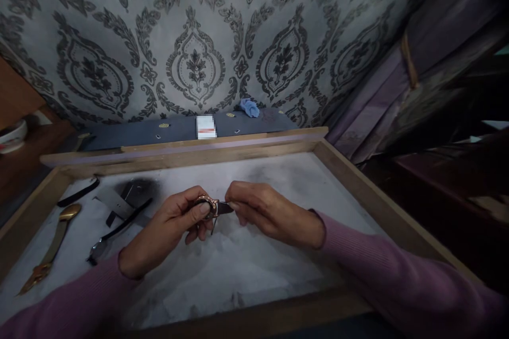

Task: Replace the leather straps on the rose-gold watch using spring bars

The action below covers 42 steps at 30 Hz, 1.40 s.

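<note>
Between my hands, above the middle of a white-bottomed wooden tray [278, 145], is a wristwatch [207, 204] with a rose-gold case and a dark strap. My left hand [175, 220] grips the case, its thumb across the face and its other fingers curled beneath. The fingertips of my right hand [266, 209] are pinched together at the free end of the short dark strap piece [225, 207], which points right from the case. Another thin part hangs below the case near my left fingertips; too small to make out.
At the tray's left lie a gold-coloured watch [59, 241], a black strap [79, 192], a dark-strapped watch [119, 230] and a grey flat piece [115, 202]. Behind the tray are a small white box [205, 127] and a crumpled blue cloth [249, 108].
</note>
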Each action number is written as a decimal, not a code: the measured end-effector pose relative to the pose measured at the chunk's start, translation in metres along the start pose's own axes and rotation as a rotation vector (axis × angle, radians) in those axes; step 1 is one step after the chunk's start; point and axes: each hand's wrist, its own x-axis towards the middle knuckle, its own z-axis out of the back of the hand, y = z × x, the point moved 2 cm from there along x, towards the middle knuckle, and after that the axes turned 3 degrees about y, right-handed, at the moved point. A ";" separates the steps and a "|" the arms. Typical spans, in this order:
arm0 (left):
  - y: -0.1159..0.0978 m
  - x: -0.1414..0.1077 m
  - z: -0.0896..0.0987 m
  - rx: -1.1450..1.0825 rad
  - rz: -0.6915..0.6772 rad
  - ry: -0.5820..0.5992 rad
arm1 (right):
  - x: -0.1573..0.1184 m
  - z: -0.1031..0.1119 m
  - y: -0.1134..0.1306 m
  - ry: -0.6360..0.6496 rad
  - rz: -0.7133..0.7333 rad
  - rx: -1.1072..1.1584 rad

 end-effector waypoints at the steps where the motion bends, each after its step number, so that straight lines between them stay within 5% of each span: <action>1: 0.000 0.000 -0.001 -0.010 0.005 -0.003 | 0.000 0.000 0.000 0.008 0.007 -0.012; 11: 0.004 0.001 -0.001 -0.079 0.062 -0.013 | 0.002 -0.002 0.000 0.047 0.028 -0.050; 21: -0.007 0.002 0.004 0.231 0.010 0.047 | 0.003 -0.004 -0.001 0.069 -0.077 -0.064; 33: -0.002 0.003 0.006 0.295 -0.008 0.027 | -0.001 -0.006 -0.007 0.040 -0.196 -0.402; 42: -0.002 0.003 0.006 0.269 -0.003 0.059 | -0.004 -0.007 -0.011 0.101 -0.166 -0.188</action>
